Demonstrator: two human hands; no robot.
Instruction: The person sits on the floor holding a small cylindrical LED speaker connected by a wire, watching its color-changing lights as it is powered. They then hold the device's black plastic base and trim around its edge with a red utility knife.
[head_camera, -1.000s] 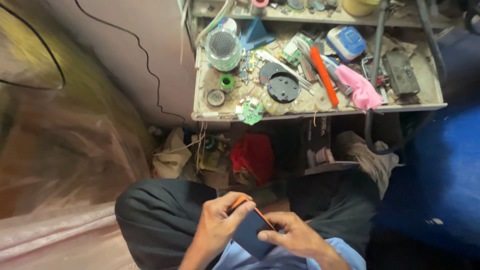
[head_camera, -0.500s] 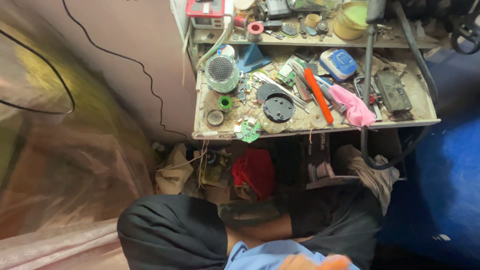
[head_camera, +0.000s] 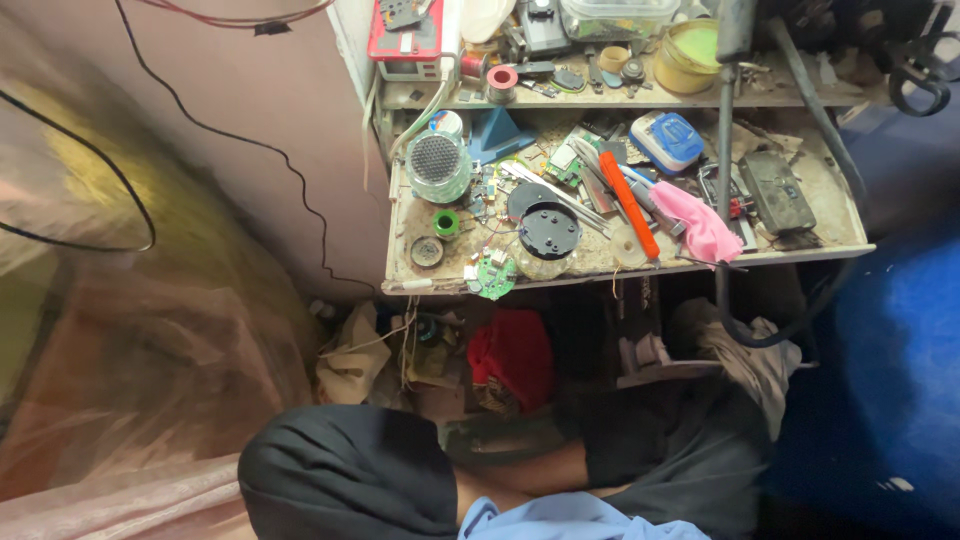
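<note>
Neither hand is showing in the head view, so their state cannot be told. A green circuit board (head_camera: 494, 280) is overhanging the table's (head_camera: 420, 215) front edge near its left corner, beside a black disc (head_camera: 549, 231); a knock could tip it off.

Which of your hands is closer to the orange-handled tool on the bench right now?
Can't tell: neither hand is in view. The orange-handled tool lies on the cluttered workbench, while only the knees and a blue sleeve show at the bottom edge.
</note>
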